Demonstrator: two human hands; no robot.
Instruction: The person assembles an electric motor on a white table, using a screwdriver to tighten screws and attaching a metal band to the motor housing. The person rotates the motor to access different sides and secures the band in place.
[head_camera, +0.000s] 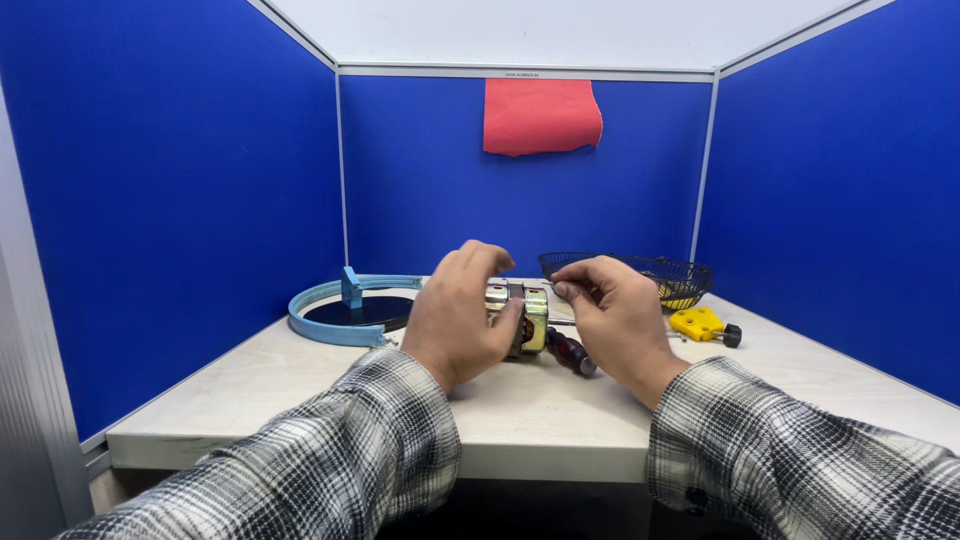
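Note:
My left hand (462, 315) is wrapped around a small electric motor (530, 318) with a brass-coloured metal frame, standing on the pale table (540, 415). My right hand (612, 318) is at the motor's right side with fingertips pinched on a thin metal pin or screw at its top. A screwdriver with a dark red and black handle (572, 353) lies on the table just under my right hand. Both forearms wear a black-and-white plaid shirt.
A light blue ring-shaped frame with a dark disc inside (352, 310) lies at the left back. A black wire basket (640, 275) stands at the back right, with a yellow tool (702, 324) beside it. Blue partition walls enclose the table; a red cloth (540, 116) hangs on the back wall.

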